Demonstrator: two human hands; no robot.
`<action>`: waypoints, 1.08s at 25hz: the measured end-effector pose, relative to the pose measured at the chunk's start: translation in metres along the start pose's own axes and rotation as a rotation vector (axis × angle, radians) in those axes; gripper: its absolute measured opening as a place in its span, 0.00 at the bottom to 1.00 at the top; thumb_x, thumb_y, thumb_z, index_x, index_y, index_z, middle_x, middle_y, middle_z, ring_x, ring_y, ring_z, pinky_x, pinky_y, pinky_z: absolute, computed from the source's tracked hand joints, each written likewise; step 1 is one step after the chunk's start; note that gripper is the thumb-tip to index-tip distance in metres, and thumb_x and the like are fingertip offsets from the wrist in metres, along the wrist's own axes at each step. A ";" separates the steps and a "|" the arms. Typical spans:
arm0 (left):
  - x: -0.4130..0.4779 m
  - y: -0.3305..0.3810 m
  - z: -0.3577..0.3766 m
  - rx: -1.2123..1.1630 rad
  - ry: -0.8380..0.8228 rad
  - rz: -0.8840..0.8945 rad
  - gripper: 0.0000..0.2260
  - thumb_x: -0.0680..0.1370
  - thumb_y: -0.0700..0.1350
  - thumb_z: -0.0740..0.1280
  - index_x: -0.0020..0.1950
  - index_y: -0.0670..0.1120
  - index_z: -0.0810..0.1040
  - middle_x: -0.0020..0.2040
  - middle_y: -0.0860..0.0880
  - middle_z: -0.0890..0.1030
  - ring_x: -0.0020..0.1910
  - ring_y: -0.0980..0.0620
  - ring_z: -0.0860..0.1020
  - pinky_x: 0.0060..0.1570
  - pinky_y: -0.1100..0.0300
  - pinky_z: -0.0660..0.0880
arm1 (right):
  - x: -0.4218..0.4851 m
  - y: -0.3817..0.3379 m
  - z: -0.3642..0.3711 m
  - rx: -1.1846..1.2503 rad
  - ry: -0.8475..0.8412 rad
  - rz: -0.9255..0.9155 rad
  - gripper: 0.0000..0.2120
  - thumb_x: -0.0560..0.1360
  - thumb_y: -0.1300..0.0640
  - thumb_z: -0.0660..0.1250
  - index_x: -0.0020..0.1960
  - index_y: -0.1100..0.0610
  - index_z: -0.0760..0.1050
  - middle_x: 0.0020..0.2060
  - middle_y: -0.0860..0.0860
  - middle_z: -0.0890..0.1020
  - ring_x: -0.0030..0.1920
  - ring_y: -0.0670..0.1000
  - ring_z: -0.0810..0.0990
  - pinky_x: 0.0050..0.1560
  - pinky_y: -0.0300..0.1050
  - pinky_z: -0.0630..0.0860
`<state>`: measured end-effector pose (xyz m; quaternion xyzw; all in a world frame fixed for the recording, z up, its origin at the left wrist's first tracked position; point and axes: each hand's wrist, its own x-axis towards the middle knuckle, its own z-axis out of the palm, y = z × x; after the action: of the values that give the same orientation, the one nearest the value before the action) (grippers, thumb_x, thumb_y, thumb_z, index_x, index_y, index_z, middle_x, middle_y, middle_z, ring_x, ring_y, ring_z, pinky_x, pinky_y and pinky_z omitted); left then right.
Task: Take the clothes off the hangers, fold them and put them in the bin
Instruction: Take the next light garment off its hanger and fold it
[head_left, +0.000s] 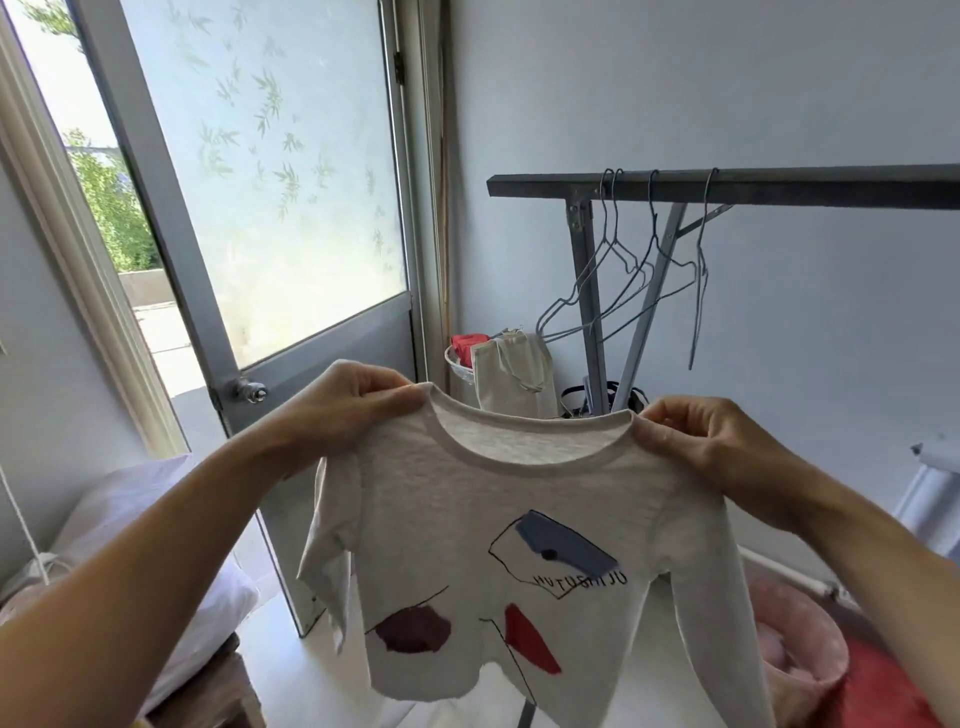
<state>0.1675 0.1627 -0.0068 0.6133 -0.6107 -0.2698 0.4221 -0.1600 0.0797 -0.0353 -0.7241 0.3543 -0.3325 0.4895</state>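
Top (467, 519): a pale grey long-sleeved garment, held up in the air at 6 o'clock, off any hanger, spread flat between the two hands with both sleeves hanging down.
Print: blue, maroon and red patches joined by thin black lines; the lettering read reversed.
Left hand (358, 402): at 9 o'clock of the neckline, gripping the shoulder seam.
Left fingers (384, 395): curled narrow, pinching the cloth just beside the collar.
Right hand (696, 441): at 3 o'clock of the neckline, gripping the other shoulder.
Right fingers (660, 415): curled narrow, pinching the fabric at the collar edge.
Hangers (623, 270): thin wire ones, hooked over a dark rail (779, 184) at 2 o'clock, well apart from the top.
Bin (800, 649): pink and soft-looking, on the floor at 4 o'clock, under the right forearm; its contents were too blurred to tell.
Door (291, 208): grey frame with a frosted leaf-patterned pane, standing open at 11 o'clock.
Tote bag (511, 374): cream cloth, upright at 12 o'clock behind the collar, just beside a white basket (457, 358) holding something red.
Pillow (156, 519): white, at 8 o'clock, under the left forearm.
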 end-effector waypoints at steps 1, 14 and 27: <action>0.000 -0.004 0.005 -0.033 0.031 -0.032 0.12 0.77 0.50 0.68 0.44 0.42 0.85 0.36 0.48 0.82 0.35 0.56 0.78 0.33 0.68 0.75 | 0.002 0.002 0.006 0.023 0.079 0.007 0.15 0.73 0.50 0.70 0.43 0.63 0.79 0.36 0.56 0.81 0.36 0.51 0.79 0.35 0.40 0.77; -0.014 0.021 0.119 -0.298 0.344 0.059 0.09 0.78 0.49 0.68 0.42 0.45 0.80 0.35 0.49 0.81 0.35 0.53 0.77 0.41 0.46 0.79 | 0.004 -0.018 0.100 -0.050 0.510 -0.251 0.09 0.77 0.58 0.68 0.39 0.59 0.78 0.32 0.52 0.80 0.30 0.43 0.75 0.31 0.35 0.73; -0.046 0.046 0.118 -0.573 0.041 0.035 0.16 0.84 0.50 0.55 0.56 0.43 0.79 0.44 0.44 0.83 0.36 0.45 0.84 0.29 0.54 0.80 | -0.002 -0.019 0.092 0.047 0.298 -0.225 0.07 0.76 0.54 0.70 0.43 0.57 0.78 0.35 0.51 0.82 0.37 0.46 0.82 0.39 0.40 0.78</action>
<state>0.0384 0.1900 -0.0347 0.4636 -0.5115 -0.4115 0.5951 -0.0812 0.1306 -0.0450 -0.6904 0.3317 -0.4968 0.4079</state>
